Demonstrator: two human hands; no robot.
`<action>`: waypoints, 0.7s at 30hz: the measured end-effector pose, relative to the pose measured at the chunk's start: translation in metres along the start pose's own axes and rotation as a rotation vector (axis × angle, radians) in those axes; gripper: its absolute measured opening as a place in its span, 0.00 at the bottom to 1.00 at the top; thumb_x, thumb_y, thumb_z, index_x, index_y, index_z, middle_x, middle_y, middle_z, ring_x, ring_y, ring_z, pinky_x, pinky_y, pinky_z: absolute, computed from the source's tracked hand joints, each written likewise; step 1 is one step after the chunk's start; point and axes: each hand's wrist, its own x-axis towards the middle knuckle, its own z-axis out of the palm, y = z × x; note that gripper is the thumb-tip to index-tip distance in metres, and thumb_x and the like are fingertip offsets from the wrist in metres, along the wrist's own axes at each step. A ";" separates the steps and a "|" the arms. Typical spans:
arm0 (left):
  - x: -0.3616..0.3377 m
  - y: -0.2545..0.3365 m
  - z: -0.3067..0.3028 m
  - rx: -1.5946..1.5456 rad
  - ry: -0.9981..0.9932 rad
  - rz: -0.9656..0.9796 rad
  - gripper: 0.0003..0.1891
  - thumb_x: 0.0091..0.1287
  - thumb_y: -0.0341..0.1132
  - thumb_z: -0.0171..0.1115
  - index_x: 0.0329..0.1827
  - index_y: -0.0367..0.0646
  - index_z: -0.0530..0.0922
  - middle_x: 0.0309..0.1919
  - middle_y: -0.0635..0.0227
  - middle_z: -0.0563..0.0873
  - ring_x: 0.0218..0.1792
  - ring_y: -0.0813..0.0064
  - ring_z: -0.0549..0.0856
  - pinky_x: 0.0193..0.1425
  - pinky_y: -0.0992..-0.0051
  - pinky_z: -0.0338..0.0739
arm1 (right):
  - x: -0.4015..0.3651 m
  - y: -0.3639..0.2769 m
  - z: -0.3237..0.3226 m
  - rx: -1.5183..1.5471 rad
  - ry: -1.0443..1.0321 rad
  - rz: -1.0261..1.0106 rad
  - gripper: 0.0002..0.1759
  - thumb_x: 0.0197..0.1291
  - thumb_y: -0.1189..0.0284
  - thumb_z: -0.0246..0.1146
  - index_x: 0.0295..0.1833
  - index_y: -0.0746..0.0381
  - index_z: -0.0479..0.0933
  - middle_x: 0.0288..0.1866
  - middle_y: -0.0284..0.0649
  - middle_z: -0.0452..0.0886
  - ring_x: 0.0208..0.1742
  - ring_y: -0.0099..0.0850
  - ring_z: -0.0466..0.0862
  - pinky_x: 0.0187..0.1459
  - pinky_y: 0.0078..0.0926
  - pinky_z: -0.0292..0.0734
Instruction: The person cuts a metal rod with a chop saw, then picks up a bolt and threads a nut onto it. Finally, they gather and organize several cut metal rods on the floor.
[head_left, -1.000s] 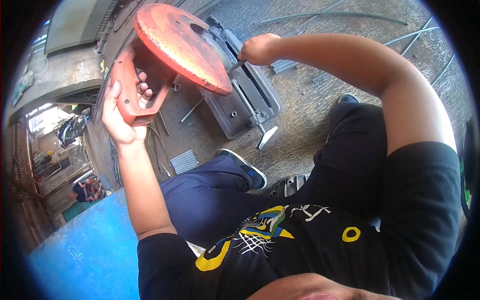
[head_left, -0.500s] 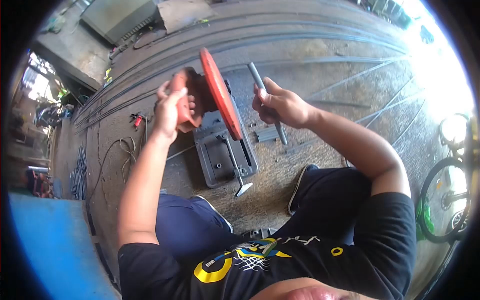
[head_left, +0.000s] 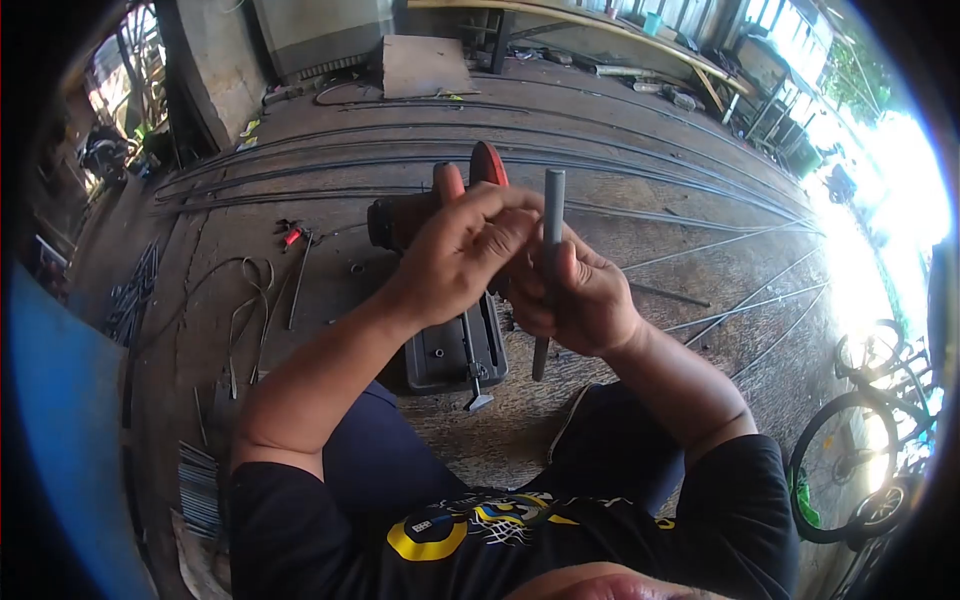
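Note:
My right hand [head_left: 575,295] is closed around a grey steel rod [head_left: 554,205], which stands nearly upright. My left hand [head_left: 465,255] is beside it, fingers bent and tips pinched against the rod; the exact contact is partly hidden. Behind my hands stands a cut-off saw with a red guard [head_left: 487,162] and a red handle [head_left: 449,182]. Its dark grey base [head_left: 425,365], with a clamp screw [head_left: 470,345], shows below my left wrist. My hands cover much of the saw's middle.
Long steel bars [head_left: 370,127] lie across the floor beyond the saw. Red-handled pliers [head_left: 291,237] and a looped cable [head_left: 245,290] are to the left. Short rods [head_left: 198,490] are stacked near left, and a bicycle [head_left: 845,465] stands at right.
My left hand has let go of the saw handle and moved right to the rod. The saw head is no longer held, and the rod is more upright. My view has tilted up.

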 end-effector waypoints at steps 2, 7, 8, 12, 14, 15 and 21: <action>-0.006 0.005 -0.001 -0.108 -0.058 0.062 0.15 0.75 0.40 0.50 0.56 0.41 0.76 0.48 0.70 0.79 0.44 0.82 0.79 0.54 0.77 0.73 | -0.002 0.007 0.013 0.037 0.016 0.031 0.21 0.66 0.52 0.56 0.54 0.54 0.66 0.35 0.34 0.66 0.24 0.25 0.65 0.23 0.21 0.59; -0.018 0.020 0.000 -0.186 -0.042 0.073 0.12 0.74 0.37 0.53 0.50 0.38 0.78 0.45 0.69 0.77 0.40 0.82 0.78 0.50 0.78 0.73 | -0.006 0.016 0.024 0.091 0.007 0.021 0.22 0.67 0.51 0.53 0.53 0.58 0.67 0.34 0.34 0.67 0.23 0.25 0.65 0.24 0.22 0.62; -0.019 0.020 0.000 -0.182 -0.041 0.070 0.12 0.74 0.37 0.53 0.50 0.38 0.78 0.45 0.69 0.77 0.40 0.82 0.78 0.50 0.78 0.73 | -0.006 0.017 0.022 0.095 0.003 0.021 0.22 0.67 0.51 0.53 0.53 0.58 0.67 0.34 0.34 0.67 0.23 0.25 0.65 0.24 0.22 0.62; -0.026 0.026 0.008 -0.230 0.034 0.050 0.12 0.74 0.35 0.50 0.47 0.35 0.77 0.44 0.68 0.78 0.33 0.86 0.78 0.36 0.84 0.80 | -0.002 0.023 0.015 0.142 -0.092 0.065 0.22 0.70 0.50 0.47 0.56 0.56 0.68 0.36 0.36 0.70 0.29 0.30 0.72 0.30 0.25 0.67; -0.028 0.032 0.009 -0.303 0.094 -0.039 0.12 0.74 0.35 0.50 0.46 0.35 0.77 0.42 0.69 0.78 0.32 0.87 0.78 0.33 0.86 0.78 | 0.000 0.025 0.012 0.169 -0.120 0.036 0.23 0.71 0.50 0.46 0.56 0.58 0.69 0.36 0.38 0.73 0.31 0.31 0.75 0.32 0.27 0.69; -0.029 0.034 0.004 -0.424 0.072 -0.152 0.11 0.74 0.34 0.50 0.47 0.35 0.77 0.39 0.71 0.78 0.32 0.87 0.77 0.33 0.86 0.77 | 0.000 0.025 0.010 0.103 -0.105 0.048 0.24 0.71 0.51 0.45 0.56 0.59 0.69 0.37 0.40 0.75 0.34 0.32 0.77 0.36 0.28 0.71; -0.007 -0.010 0.000 -0.204 0.167 -0.134 0.13 0.72 0.37 0.55 0.53 0.37 0.74 0.35 0.74 0.78 0.35 0.86 0.78 0.37 0.84 0.74 | 0.003 0.016 -0.019 -0.064 0.087 0.012 0.17 0.72 0.61 0.48 0.54 0.63 0.71 0.35 0.42 0.79 0.37 0.32 0.80 0.42 0.29 0.72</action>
